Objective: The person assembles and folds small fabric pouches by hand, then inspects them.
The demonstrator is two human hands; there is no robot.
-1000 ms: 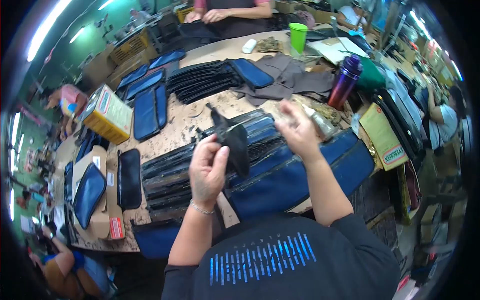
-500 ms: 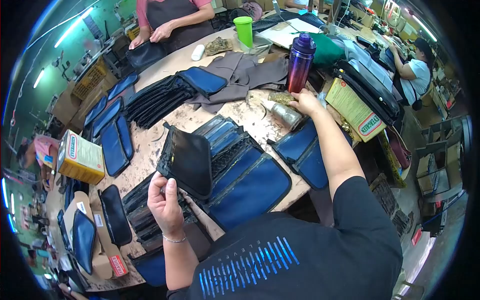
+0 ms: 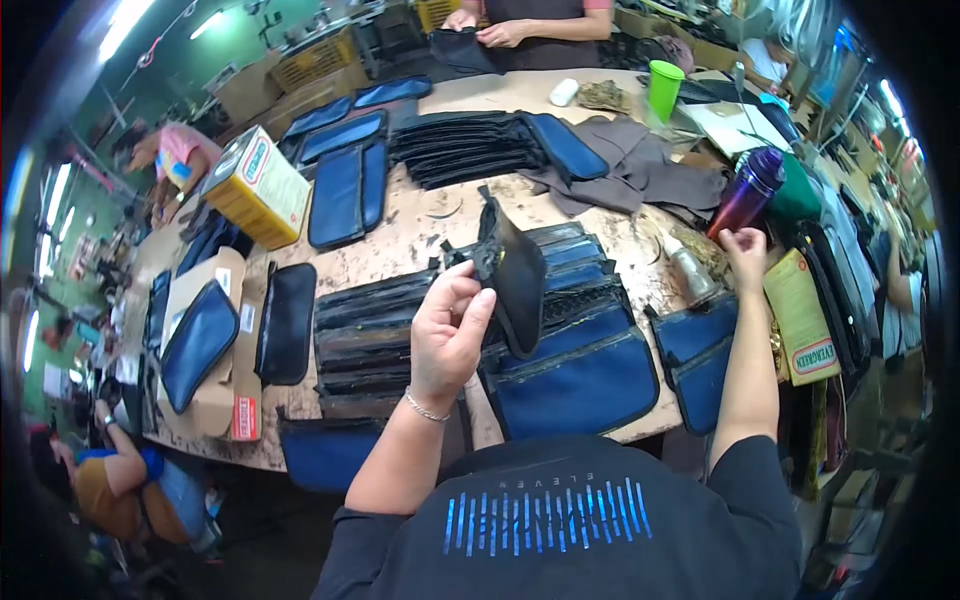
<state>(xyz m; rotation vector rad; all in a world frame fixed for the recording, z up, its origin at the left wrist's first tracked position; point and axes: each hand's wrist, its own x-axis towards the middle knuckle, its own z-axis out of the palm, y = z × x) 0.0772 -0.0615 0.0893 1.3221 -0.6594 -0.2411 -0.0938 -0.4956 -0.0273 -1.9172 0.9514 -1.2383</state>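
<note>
My left hand (image 3: pixel 449 335) pinches the upper edge of a black zippered pouch (image 3: pixel 520 285), which it holds raised and on edge above the table. Beneath it lie overlapping blue pouches (image 3: pixel 575 385) with dark edging. On the right, my right hand (image 3: pixel 744 258) has its fingers curled together beside a purple-red bottle (image 3: pixel 748 190); whatever they may hold does not show. A glue-smeared container with a pale nozzle (image 3: pixel 692 276) lies just left of that hand. Another blue pouch (image 3: pixel 700 365) is below it, partly under my forearm.
A yellow-and-white tin (image 3: pixel 258 190) and an opened cardboard box (image 3: pixel 215 400) stand left. Stacked black pouches (image 3: pixel 460 150), brown cloth pieces (image 3: pixel 630 160) and a green cup (image 3: pixel 663 90) lie farther back. A co-worker's hands (image 3: pixel 500 32) hold a dark pouch across the table.
The view has swung left, so the table's contents appear farther right. My left hand still holds the black pouch, now turned more edge-on. My right hand's fingers have curled up more.
</note>
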